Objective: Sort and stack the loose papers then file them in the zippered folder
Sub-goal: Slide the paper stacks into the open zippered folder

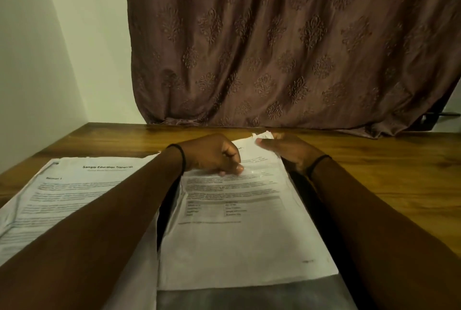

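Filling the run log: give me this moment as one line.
left hand curled, fingertips on top sheet | right hand pinches its far corner | transcript page lies left | wooden table underneath

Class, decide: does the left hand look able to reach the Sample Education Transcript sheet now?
Likely yes: the left hand presses the centre sheet just beside the transcript sheet, and only its own forearm crosses over it.

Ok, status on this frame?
Left hand curled, fingertips pressing the right stack. Right hand pinches its top corner. Second stack at left. Nothing blocking.
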`<state>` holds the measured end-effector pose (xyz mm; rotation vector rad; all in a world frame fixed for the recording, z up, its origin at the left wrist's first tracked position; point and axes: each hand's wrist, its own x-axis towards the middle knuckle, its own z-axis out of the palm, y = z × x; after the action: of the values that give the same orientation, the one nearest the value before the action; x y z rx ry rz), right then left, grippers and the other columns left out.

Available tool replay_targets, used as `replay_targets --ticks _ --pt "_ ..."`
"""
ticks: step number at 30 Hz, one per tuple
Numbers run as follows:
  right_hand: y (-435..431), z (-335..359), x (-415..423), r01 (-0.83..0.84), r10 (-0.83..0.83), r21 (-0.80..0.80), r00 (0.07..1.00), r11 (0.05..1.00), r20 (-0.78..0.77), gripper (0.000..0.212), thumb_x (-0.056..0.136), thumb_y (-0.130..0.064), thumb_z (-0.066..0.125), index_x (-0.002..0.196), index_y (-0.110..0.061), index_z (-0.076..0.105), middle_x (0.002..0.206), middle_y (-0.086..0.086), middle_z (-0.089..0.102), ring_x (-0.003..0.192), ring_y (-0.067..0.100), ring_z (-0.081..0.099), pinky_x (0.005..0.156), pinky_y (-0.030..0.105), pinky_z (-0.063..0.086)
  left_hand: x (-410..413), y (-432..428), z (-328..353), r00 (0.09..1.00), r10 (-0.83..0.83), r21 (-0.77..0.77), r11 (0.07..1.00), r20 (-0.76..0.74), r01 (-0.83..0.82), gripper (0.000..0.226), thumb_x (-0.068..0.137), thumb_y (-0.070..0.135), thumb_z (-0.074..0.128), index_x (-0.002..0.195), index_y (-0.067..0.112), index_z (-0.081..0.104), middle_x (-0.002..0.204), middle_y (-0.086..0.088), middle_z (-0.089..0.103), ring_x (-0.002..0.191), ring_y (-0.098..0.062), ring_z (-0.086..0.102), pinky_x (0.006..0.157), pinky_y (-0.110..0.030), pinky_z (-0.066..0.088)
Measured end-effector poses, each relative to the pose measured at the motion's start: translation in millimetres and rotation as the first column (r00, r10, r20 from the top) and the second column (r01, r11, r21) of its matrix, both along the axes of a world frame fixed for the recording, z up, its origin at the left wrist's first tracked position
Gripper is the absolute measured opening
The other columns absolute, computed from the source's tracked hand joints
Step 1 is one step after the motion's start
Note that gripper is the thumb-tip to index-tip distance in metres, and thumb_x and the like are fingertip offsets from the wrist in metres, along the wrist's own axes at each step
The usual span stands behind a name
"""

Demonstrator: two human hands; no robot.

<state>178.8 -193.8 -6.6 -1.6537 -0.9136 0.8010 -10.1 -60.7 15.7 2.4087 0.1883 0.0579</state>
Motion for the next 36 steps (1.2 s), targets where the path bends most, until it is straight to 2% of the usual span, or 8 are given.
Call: replay_targets --ticks 4,8,10,16,22,25,28,36 --pt "3 -4 3 0.017 -0.018 0.012 0.999 1.000 0.044 0.019 0.090 -0.015 0.070 0.104 -0.001 0.069 0.099 0.016 0.073 0.076 0.023 0.067 0.066 0.029 0.054 6 -1 -6 0.990 0.068 -0.027 0.997 0.120 -0.065 0.016 0.083 0.024 0.076 0.071 0.013 0.073 0.063 -0.004 0.064 0.058 -0.013 0.053 0.060 -0.024 0.043" --pt "-11 4 6 -0.204 0.213 -0.168 0.976 0.965 0.041 0.005 0.091 -0.009 0.065 0.091 -0.008 0.069 0.064 0.003 0.060 0.043 0.007 0.045 0.036 0.017 0.029 7 -1 -9 0.980 0.088 0.041 0.994 0.181 -0.097 0.015 0.080 0.019 0.078 0.074 0.006 0.075 0.071 0.000 0.068 0.065 -0.003 0.057 0.062 -0.016 0.045" --pt "-15 10 5 -0.226 0.231 -0.197 0.973 0.954 -0.002 0.013 0.093 -0.004 0.060 0.085 -0.012 0.066 0.058 -0.004 0.060 0.041 0.003 0.049 0.035 0.015 0.033 8 -3 -11 0.979 0.065 0.090 0.992 0.193 -0.083 0.014 0.080 0.019 0.079 0.072 0.008 0.074 0.072 0.001 0.066 0.069 -0.004 0.057 0.065 -0.016 0.046" --pt "-18 13 4 -0.204 0.211 -0.224 0.977 0.953 0.009 0.011 0.091 -0.004 0.061 0.083 -0.011 0.065 0.062 -0.005 0.063 0.051 0.005 0.058 0.045 0.017 0.042 10 -6 -12 0.966 0.080 0.101 0.989 0.244 -0.108 0.011 0.078 0.019 0.080 0.069 0.016 0.075 0.067 0.007 0.066 0.062 0.004 0.058 0.062 -0.013 0.044" --pt "-16 4 -4 -0.029 0.038 -0.073 0.992 0.997 0.121 0.009 0.081 -0.013 0.074 0.082 -0.004 0.075 0.085 0.022 0.062 0.074 0.030 0.050 0.062 0.030 0.035 8 -4 -18 0.953 0.098 0.091 0.987 0.288 -0.129 0.014 0.079 0.019 0.079 0.074 0.006 0.076 0.075 -0.006 0.074 0.072 -0.020 0.069 0.072 -0.033 0.055" --pt "-19 5 -6 -0.015 0.027 -0.078 0.987 0.997 0.158 0.013 0.084 -0.010 0.071 0.073 -0.015 0.075 0.074 0.014 0.064 0.059 0.020 0.052 0.053 0.023 0.035 6 -7 -17 0.937 0.142 0.000 0.989 0.319 -0.149 0.010 0.079 0.015 0.078 0.072 0.009 0.076 0.071 -0.001 0.072 0.066 -0.008 0.064 0.067 -0.023 0.052" --pt "-29 11 -10 -0.027 0.051 -0.128 0.981 0.991 0.187 0.008 0.088 -0.014 0.068 0.083 -0.014 0.074 0.060 0.001 0.061 0.044 0.006 0.046 0.041 0.018 0.031 4 -9 -13 0.930 0.166 -0.053 0.986 0.329 -0.157 0.009 0.079 0.013 0.078 0.072 0.008 0.074 0.068 0.003 0.070 0.064 -0.002 0.061 0.065 -0.017 0.049" --pt "-40 27 -29 0.016 0.057 -0.373 0.981 0.928 0.183 0.013 0.086 -0.020 0.068 0.081 -0.007 0.068 0.072 0.009 0.054 0.055 0.014 0.042 0.048 0.023 0.028 3 -23 -22 0.942 0.130 0.212 0.956 0.310 -0.201 0.024 0.081 0.022 0.077 0.059 0.017 0.067 0.064 0.006 0.067 0.062 -0.006 0.061 0.065 -0.027 0.052"
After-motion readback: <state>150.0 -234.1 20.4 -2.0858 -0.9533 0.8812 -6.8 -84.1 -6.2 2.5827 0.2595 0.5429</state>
